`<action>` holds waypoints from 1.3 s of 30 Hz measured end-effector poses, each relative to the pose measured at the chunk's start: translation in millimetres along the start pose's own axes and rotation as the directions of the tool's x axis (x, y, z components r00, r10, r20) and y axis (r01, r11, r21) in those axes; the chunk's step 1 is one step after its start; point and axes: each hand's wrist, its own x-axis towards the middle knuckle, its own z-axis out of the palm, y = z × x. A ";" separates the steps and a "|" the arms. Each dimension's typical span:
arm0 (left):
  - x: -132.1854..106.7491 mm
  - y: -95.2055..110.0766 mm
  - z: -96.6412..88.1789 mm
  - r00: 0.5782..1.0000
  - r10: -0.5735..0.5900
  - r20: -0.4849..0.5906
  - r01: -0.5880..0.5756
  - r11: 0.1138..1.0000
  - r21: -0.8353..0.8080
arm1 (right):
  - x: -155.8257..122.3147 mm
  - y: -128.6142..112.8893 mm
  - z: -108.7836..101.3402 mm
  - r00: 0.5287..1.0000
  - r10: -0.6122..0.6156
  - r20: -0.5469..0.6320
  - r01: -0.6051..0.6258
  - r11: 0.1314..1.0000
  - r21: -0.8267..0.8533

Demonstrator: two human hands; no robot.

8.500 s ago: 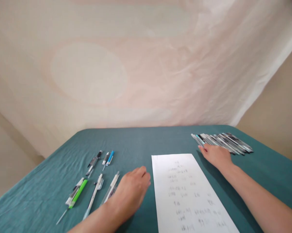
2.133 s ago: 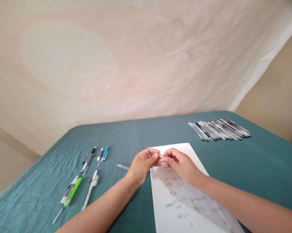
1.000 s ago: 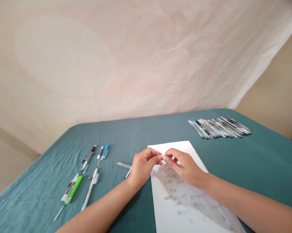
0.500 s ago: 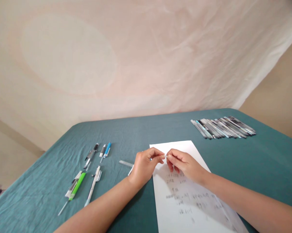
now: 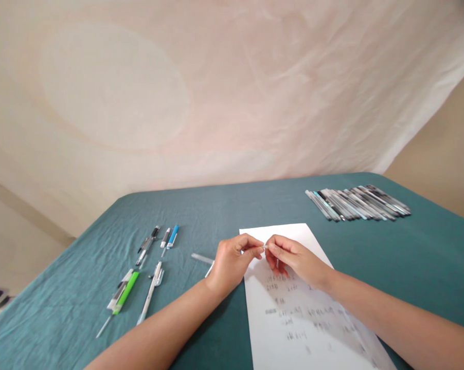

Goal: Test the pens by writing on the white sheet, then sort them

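Above the sheet of paper with handwriting, my left hand and my right hand meet fingertip to fingertip. Both pinch a small, thin, pale piece, of which only a short bit shows between the fingers; its kind cannot be made out. The right hand's other fingers curl under, near a thin light strip. Partly hidden behind my left wrist lie a clear pen tube and a white pen part.
Several pens and refills lie in a slanted row at the back right. On the left are a green pen piece, a blue pen piece, a white pen and a black-and-clear pen, all on the green cloth.
The whole view has shifted slightly, so things sit a little further right. Both hands keep their pinch, with the right fingers turned a little.
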 end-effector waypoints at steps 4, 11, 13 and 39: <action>0.2 3.3 -2.1 1.000 0.002 0.027 -0.001 1.000 -0.014 | 0.7 0.2 -1.3 1.000 0.000 0.002 0.000 1.000 0.013; 1.2 7.4 -7.2 1.000 0.007 0.017 -0.007 1.000 0.008 | 2.2 4.0 -1.1 1.000 -0.002 0.003 0.002 1.000 0.017; 1.1 7.5 -6.5 1.000 0.008 0.019 -0.008 1.000 0.023 | 3.0 5.1 -1.0 1.000 -0.003 -0.006 0.003 1.000 0.019; 15.1 3.2 -95.0 0.877 -0.236 0.418 0.082 0.931 0.355 | 8.3 12.4 -5.8 0.993 0.114 -0.010 -0.108 0.966 0.234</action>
